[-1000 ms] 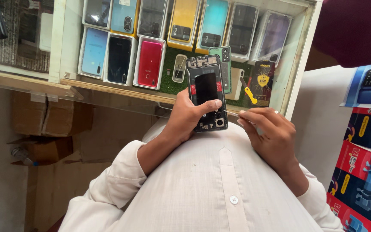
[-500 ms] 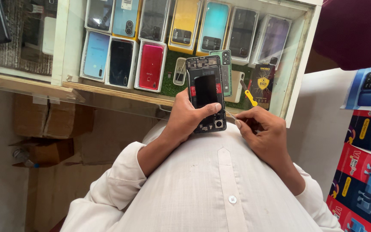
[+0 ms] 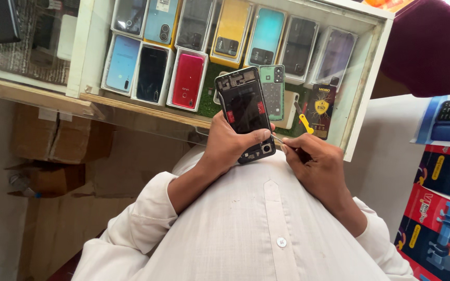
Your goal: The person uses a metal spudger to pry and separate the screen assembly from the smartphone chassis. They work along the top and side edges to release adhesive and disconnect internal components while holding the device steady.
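Head view: looking down over a white shirt (image 3: pixel 246 229) at both hands, held in front of a glass display case (image 3: pixel 363 93).
Left hand (image 3: pixel 230 148): wrapped around the lower part of an opened phone (image 3: pixel 245 112), thumb across its face near the bottom.
Opened phone: back cover off, dark inner parts showing, held upright just above the shirt front.
Right hand (image 3: pixel 316 166): fingers pinched shut on a thin metal tool (image 3: pixel 278 139), tip at the phone's lower right edge.
Display case: rows of phones in boxes, among them a red phone (image 3: pixel 188 80); a yellow-handled tool (image 3: pixel 304 123) lies inside.
Right edge: colourful boxes (image 3: pixel 444 208).
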